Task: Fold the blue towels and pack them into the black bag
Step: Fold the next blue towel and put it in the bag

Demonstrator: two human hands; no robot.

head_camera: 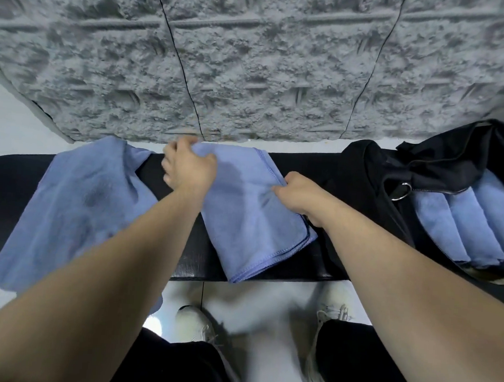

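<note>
A partly folded blue towel (252, 220) lies across the middle of the black bench (9, 182). My left hand (187, 166) grips its far left corner at the back edge. My right hand (298, 193) pinches its right edge. A second blue towel (75, 209) lies spread and rumpled over the left part of the bench, its near edge hanging off. The black bag (441, 164) stands open at the right, with three folded blue towels (473, 225) side by side inside it.
A rough grey textured wall (253, 58) rises right behind the bench. The floor is pale, and my two white shoes (195, 323) and dark trouser legs show below the bench's front edge. A metal ring (404, 189) hangs on the bag's strap.
</note>
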